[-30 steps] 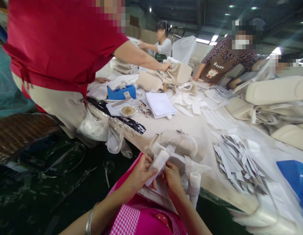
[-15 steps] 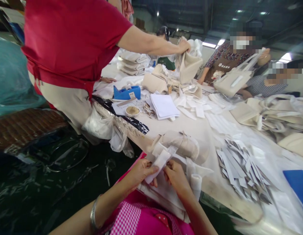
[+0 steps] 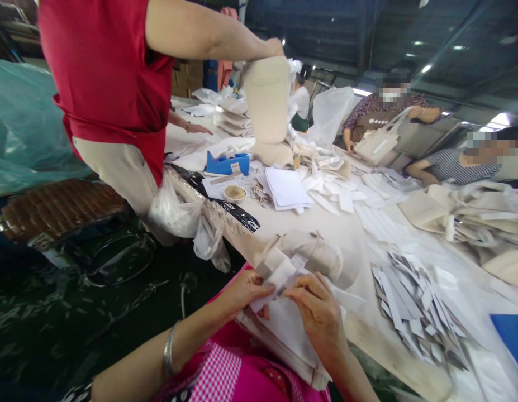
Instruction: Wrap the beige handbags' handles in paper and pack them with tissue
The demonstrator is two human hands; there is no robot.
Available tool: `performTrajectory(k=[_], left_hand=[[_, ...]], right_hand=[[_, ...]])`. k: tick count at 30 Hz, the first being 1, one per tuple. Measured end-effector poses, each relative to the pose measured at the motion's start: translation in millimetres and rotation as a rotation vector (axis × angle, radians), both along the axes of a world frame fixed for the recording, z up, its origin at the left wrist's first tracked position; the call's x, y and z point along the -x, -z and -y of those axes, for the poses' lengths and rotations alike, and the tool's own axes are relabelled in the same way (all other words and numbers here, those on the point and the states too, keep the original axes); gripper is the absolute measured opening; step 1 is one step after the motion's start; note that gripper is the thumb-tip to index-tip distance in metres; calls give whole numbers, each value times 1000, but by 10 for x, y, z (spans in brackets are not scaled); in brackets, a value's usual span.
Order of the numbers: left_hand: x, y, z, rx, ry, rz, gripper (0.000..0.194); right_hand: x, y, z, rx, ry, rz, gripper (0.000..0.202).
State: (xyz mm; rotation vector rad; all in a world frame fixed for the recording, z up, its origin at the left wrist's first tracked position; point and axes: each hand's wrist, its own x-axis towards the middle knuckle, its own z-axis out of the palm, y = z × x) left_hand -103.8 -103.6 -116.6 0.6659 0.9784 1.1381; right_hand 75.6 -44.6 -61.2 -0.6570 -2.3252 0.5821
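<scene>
My left hand (image 3: pixel 251 293) is closed on a white wrapped strip (image 3: pixel 281 277), its thumb pressed flat along the top and its fingers curled below. At the strip's right edge, the thumb and fingertips of my right hand (image 3: pixel 319 312) are pinched together; whatever lies between them is too small to make out. Both hands are above a cream fabric bag (image 3: pixel 290 335) that rests against my pink apron (image 3: pixel 259 365). Just beyond the strip, a rounded cream fabric piece (image 3: pixel 313 251) lies on the table (image 3: pixel 326 223).
On the right lies a heap of grey-white strips (image 3: pixel 413 307). Farther back are white sheets (image 3: pixel 286 187), a small round tub (image 3: pixel 234 193) and a blue tape dispenser (image 3: pixel 228 163). A co-worker in red (image 3: pixel 112 84) holds up a cream bag (image 3: pixel 266 100). More co-workers sit across the table.
My right hand has turned and its fingers have drawn into a pinch at the strip's edge. The co-worker in red has swung a cream bag to the left. My view has shifted slightly.
</scene>
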Motion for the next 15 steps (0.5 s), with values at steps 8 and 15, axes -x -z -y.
performTrajectory(k=[8, 15], left_hand=[[-127, -71, 3, -86, -135, -172, 35], [-131, -109, 57, -142, -49, -242, 36]], right_hand=[[414, -32, -240, -268, -186, 121, 24], [489, 6, -352, -232, -240, 230, 22]])
